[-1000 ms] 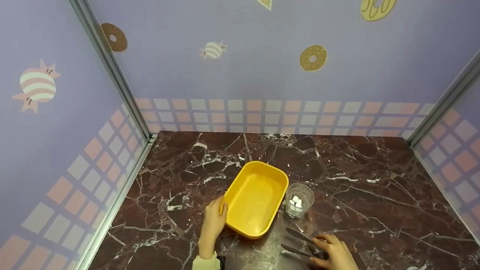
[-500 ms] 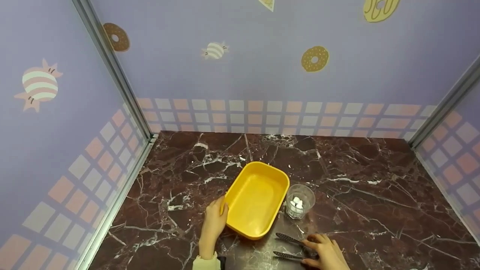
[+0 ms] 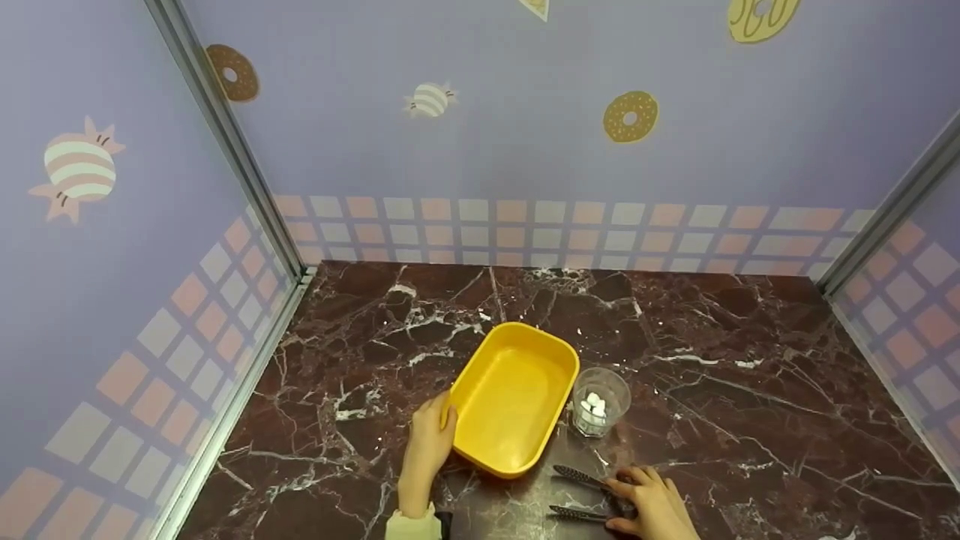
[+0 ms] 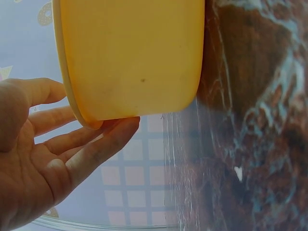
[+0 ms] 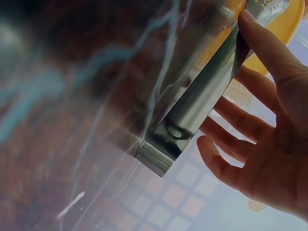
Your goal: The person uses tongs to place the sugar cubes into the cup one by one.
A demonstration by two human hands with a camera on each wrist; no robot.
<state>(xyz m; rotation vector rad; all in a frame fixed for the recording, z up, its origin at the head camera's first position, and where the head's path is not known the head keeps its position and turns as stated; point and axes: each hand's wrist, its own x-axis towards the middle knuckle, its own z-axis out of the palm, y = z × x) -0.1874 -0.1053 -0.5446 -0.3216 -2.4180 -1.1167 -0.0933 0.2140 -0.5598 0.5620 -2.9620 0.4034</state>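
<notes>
My left hand point(image 3: 429, 439) holds the near-left side of a yellow rectangular plastic tub point(image 3: 514, 397). In the left wrist view its fingers reach under the tub's rim point(image 4: 72, 86) and touch the outer wall. My right hand point(image 3: 652, 502) pinches a pair of metal tongs point(image 3: 579, 475) low over the table, right of the tub. Their two textured tips point left and stand apart. In the right wrist view the thumb lies on one shiny arm of the tongs point(image 5: 207, 91), with the other fingers behind it.
A clear glass point(image 3: 604, 394) with several small white pieces point(image 3: 593, 405) at its bottom stands close to the tub's right side, beyond the tongs. The dark marbled table point(image 3: 750, 420) is bounded by patterned panels point(image 3: 525, 150) at the back and sides.
My right hand has moved left and slightly nearer with the tongs, then stayed almost still. The left hand, tub and glass keep their places.
</notes>
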